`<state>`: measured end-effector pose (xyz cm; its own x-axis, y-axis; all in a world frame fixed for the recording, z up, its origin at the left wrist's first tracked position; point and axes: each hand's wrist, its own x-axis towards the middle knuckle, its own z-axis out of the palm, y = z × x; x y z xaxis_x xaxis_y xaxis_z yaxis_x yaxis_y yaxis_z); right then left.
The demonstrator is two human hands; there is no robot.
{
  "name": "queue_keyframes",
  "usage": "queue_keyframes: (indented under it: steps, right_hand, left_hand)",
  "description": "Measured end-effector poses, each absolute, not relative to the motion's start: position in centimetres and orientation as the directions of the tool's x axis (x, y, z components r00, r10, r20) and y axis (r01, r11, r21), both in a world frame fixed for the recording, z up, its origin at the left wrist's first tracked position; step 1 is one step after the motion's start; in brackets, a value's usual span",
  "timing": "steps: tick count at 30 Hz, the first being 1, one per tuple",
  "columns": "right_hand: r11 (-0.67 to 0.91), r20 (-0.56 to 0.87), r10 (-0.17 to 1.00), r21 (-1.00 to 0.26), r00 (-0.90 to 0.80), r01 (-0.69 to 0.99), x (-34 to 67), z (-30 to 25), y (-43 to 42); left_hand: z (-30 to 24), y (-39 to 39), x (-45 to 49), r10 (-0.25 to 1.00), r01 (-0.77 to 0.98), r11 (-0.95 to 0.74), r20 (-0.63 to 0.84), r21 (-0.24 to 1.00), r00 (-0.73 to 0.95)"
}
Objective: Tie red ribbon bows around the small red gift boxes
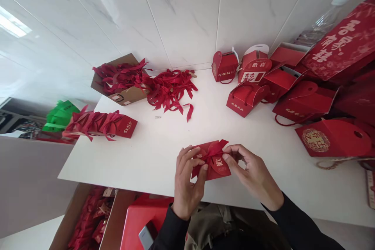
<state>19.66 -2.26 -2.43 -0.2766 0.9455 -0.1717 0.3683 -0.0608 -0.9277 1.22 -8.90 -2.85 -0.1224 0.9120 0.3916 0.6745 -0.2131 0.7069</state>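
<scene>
A red gift box [218, 170] with pale characters lies on the white table near its front edge. A red ribbon [215, 148] is tied in a bow across the box's middle. My left hand [189, 177] pinches the ribbon at the bow's left side, thumb and fingers together. From the right, my right hand [249, 168] has thumb and forefinger closed on the bow's right loop. The knot lies between the two hands and is partly covered by fingers.
A cardboard box [124, 99] overflows with red ribbons, and a ribbon pile [172, 90] lies beside it. Tied red boxes [102, 125] stand in a row at the left. Several red handled boxes [246, 97] crowd the right. A carton [111, 218] sits below the table.
</scene>
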Motion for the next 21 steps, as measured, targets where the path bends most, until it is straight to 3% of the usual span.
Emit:
queue_keyframes:
  steps: [5,12,21]
  right_hand:
    - [-0.051,-0.157,0.952,-0.927,-0.263,0.370,19.6,-2.1,-2.3]
    - [-0.030,-0.139,0.956,-0.921,-0.258,0.387,19.7,-2.0,-2.4]
    - [0.026,-0.092,0.966,-0.894,-0.241,0.448,19.8,-1.7,-2.7]
  left_hand:
    - [-2.5,-8.9,0.9,0.947,0.657,-0.213,0.319,0.723,-0.044]
    - [-2.4,-9.2,0.9,0.955,0.595,-0.185,0.285,0.782,-0.078]
    - [-1.9,-7.6,1.5,0.923,0.613,-0.078,0.289,0.786,-0.253]
